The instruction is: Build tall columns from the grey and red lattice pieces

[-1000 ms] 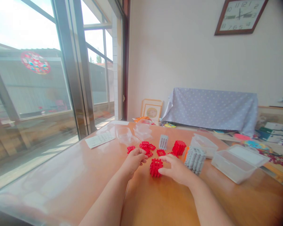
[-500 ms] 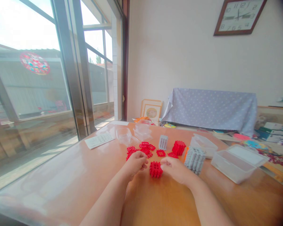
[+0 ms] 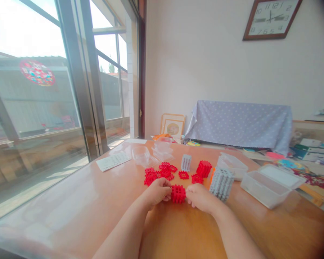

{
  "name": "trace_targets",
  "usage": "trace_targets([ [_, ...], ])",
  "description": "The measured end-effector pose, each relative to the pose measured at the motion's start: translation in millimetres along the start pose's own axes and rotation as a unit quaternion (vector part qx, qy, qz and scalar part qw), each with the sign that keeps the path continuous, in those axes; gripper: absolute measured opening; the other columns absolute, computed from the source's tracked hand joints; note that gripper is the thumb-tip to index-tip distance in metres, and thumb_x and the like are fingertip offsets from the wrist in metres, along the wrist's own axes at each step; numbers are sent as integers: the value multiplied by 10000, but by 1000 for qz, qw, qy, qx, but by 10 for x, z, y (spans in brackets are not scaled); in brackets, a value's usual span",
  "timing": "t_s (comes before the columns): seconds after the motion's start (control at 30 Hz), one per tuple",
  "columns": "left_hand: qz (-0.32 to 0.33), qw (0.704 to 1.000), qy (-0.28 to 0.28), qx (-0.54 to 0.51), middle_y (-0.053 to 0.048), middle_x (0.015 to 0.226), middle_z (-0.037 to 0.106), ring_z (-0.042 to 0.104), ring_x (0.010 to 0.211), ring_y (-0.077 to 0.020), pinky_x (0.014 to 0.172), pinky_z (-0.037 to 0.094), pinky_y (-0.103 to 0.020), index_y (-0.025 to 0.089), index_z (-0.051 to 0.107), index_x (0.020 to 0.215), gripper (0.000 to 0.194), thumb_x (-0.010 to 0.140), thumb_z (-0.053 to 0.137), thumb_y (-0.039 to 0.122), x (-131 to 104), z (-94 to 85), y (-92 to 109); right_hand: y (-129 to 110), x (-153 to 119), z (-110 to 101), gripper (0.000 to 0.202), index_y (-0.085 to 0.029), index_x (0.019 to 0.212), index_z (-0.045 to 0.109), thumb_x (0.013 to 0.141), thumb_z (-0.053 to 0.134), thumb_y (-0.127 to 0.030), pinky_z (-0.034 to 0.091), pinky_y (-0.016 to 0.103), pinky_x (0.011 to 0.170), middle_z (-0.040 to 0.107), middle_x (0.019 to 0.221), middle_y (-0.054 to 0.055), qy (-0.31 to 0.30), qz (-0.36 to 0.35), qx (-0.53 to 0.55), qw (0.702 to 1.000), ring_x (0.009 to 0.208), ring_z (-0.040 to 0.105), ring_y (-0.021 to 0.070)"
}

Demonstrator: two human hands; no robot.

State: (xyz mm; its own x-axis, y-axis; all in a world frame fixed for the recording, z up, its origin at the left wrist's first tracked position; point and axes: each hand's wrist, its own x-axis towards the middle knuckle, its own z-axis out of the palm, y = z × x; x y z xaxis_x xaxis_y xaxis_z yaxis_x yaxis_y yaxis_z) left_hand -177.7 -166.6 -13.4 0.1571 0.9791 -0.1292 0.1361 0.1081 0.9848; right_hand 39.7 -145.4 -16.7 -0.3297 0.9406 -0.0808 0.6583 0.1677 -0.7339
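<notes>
A small stack of red interlocking plastic pieces [image 3: 178,194] stands on the wooden table [image 3: 183,230] between my hands. My left hand [image 3: 160,192] is closed, with bent fingers at the stack's left side. On the opposite side, my right hand [image 3: 199,196] is also closed, its fingertips at the stack's right edge. The fingers partly hide each contact. Loose red pieces [image 3: 166,171] lie in a heap just beyond my left hand. Past my right hand are a single flat red piece [image 3: 197,178] and a taller red stack [image 3: 204,169].
A large grey stack [image 3: 221,184] stands right of my right hand, and a smaller grey stack [image 3: 186,163] is farther back. Clear plastic containers [image 3: 162,151] sit at the back. An open clear box [image 3: 264,190] lies right, and a printed sheet [image 3: 113,160] left.
My left hand has moved right and down against the stack's left side. My right hand has come lower, beside its right edge, uncovering more of the flat red piece behind.
</notes>
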Motion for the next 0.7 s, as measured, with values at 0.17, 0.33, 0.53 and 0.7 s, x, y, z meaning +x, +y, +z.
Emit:
trace_targets([
  [0.17, -8, 1000, 1, 5, -31, 700, 667, 669, 665, -179, 623, 510, -283, 173, 590, 884, 181, 703, 598, 173, 4, -9, 0, 9, 22, 29, 229, -186, 599, 592, 800, 500, -244, 369, 222, 469, 663, 568, 6, 22, 9, -16, 1000, 465, 581, 130],
  [0.33, 0, 1000, 25, 10, -9, 684, 636, 640, 611, -155, 569, 469, -250, 174, 570, 886, 160, 726, 584, 169, 43, -39, -20, 61, 105, -16, 287, -165, 890, 703, 887, 448, -295, 485, 280, 712, 752, 851, 76, 135, 8, -48, 990, 822, 695, 209],
  [0.53, 39, 994, 102, 0, 17, 685, 584, 619, 599, -130, 528, 404, -210, 190, 554, 841, 100, 744, 571, 179, 111, -108, -11, 14, 237, 8, 471, -154, 1378, 530, 970, 341, -296, 404, 337, 1044, 617, 1360, 150, 235, 22, -87, 968, 1293, 550, 250],
  [0.7, 47, 986, 158, 2, 20, 649, 564, 605, 593, -131, 509, 368, -199, 187, 550, 814, 91, 729, 585, 190, 197, -203, -7, -74, 382, 52, 486, -121, 1397, 494, 986, 319, -312, 405, 374, 1041, 606, 1361, 190, 234, 46, -122, 963, 1298, 545, 289],
])
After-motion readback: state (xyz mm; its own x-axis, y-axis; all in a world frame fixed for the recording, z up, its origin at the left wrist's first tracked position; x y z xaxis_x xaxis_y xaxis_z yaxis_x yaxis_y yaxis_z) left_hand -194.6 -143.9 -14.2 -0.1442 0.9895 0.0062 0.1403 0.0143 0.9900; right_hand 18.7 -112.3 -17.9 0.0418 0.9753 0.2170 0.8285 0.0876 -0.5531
